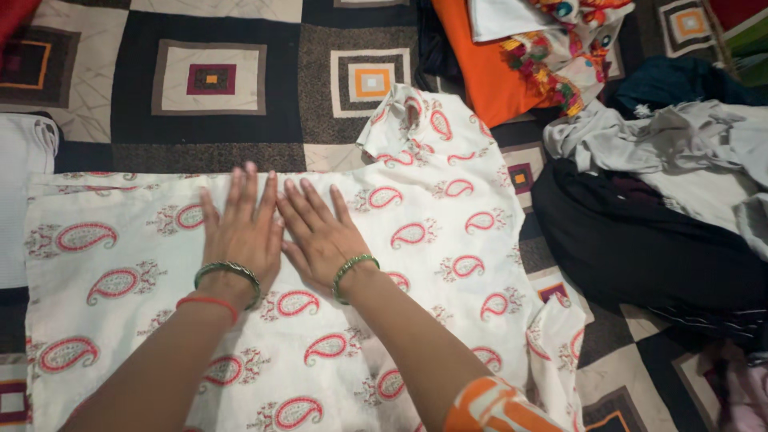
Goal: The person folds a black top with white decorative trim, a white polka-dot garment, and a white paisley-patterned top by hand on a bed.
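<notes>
A white garment (448, 232) printed with red paisley shapes lies spread flat on a patchwork bedspread (240, 120). My left hand (240, 228) and my right hand (320, 232) rest palm-down on it side by side, fingers straight and slightly apart, near the cloth's upper edge. Both wrists carry green bangles, and the left also has a red thread. One sleeve of the garment points up toward the top middle, and another lies at the lower right. Neither hand grips anything.
A pile of clothes sits at the right: a black garment (640, 248), grey cloth (664, 140), an orange piece (480, 72) and a colourful printed piece (568, 56). A folded white cloth (24, 160) lies at the left edge.
</notes>
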